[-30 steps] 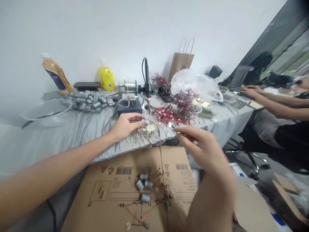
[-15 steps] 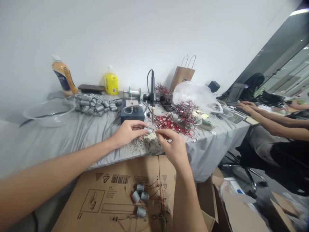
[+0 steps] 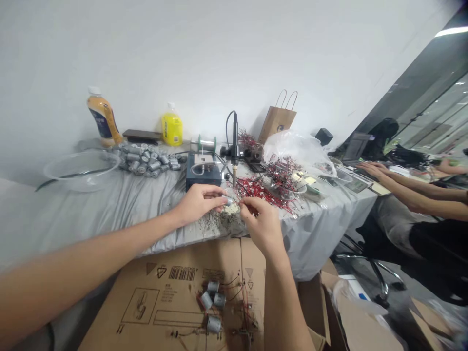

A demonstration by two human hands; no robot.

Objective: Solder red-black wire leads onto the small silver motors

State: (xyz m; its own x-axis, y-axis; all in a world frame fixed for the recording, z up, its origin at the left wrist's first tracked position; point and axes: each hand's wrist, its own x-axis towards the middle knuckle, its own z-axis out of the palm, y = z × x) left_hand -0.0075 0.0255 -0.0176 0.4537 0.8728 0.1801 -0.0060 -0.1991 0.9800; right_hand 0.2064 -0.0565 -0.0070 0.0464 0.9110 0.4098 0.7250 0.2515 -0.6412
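Between thumb and fingers, my left hand [image 3: 203,202] grips a small silver motor [image 3: 229,200] just below the tip of an upright soldering iron [image 3: 235,146]. My right hand [image 3: 260,217] is pinched close to the motor's right end; whatever thin piece it holds is too small to make out. Beneath both hands lies a pale patch strewn with dark bits [image 3: 228,214]. The blue soldering machine [image 3: 202,173] stands behind my left hand, a solder spool [image 3: 206,143] at its back. Red wires with small parts [image 3: 258,191] are heaped beyond my right hand.
Silver motors [image 3: 148,160] are piled at left beside a clear plastic bowl [image 3: 82,170]. Two bottles, orange [image 3: 103,119] and yellow [image 3: 171,127], stand by the wall. A cardboard box [image 3: 175,287] below carries several wired motors [image 3: 214,323]. At right, a co-worker's arms [image 3: 413,187] rest at the table.
The view has shifted slightly, so the tabletop things sit a little lower and further right. Both hands keep nearly the same pose under the iron, with the motor still in the left.
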